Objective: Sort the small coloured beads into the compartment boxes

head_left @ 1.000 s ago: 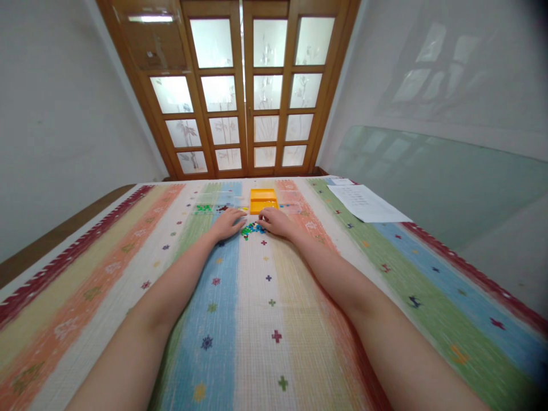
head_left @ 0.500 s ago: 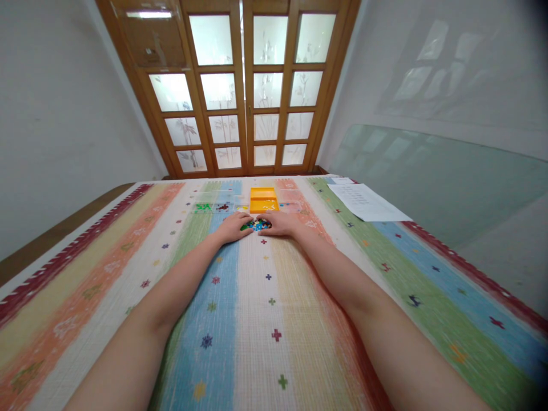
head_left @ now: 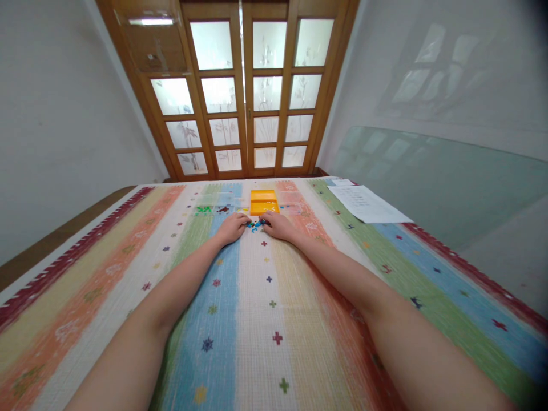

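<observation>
Both my arms reach far out over a striped cloth (head_left: 257, 319). My left hand (head_left: 233, 226) and my right hand (head_left: 277, 224) lie palm down on either side of a small heap of coloured pieces (head_left: 256, 224), mostly blue and green. The fingers of both hands curve inward against the heap and touch it. Just beyond the heap sits an orange tray (head_left: 263, 201). Left of the tray lie clear compartments (head_left: 214, 209) with green and dark red pieces in them.
A white sheet of paper (head_left: 363, 202) lies at the far right of the cloth. A wooden door with frosted panes (head_left: 244, 91) stands behind the table. A glass panel (head_left: 428, 182) leans against the right wall.
My hands have come closer together and slid farther from me, pushing the loose pieces into a tighter heap nearer the orange tray.
</observation>
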`<state>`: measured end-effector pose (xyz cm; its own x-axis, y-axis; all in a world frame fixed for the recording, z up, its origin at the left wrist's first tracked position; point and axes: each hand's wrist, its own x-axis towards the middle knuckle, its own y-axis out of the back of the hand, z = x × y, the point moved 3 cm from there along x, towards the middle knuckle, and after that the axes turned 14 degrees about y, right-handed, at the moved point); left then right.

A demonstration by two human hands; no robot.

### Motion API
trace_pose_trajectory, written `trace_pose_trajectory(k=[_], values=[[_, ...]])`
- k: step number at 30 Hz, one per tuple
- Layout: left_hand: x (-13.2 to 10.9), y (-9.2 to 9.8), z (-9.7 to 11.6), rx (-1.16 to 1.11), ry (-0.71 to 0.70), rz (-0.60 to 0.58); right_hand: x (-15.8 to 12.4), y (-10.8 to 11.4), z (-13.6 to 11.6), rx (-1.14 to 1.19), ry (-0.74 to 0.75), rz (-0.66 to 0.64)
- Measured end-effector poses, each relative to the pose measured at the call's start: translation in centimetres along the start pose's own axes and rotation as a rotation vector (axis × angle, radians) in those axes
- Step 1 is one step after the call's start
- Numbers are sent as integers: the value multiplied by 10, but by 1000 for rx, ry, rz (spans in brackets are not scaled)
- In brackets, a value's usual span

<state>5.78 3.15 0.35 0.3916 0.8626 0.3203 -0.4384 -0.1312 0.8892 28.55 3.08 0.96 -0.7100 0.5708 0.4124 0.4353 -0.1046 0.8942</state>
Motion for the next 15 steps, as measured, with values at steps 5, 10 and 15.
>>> trace_pose_trajectory(k=[5, 10, 15], values=[[-7, 3, 9, 38, -27, 8, -5, 3, 6, -47, -133, 93], [-12, 9, 23, 32, -156, -81, -7, 3, 3, -83, -93, 23], [-12, 13, 26, -30, -170, -84, -7, 3, 0, -48, -8, -2]])
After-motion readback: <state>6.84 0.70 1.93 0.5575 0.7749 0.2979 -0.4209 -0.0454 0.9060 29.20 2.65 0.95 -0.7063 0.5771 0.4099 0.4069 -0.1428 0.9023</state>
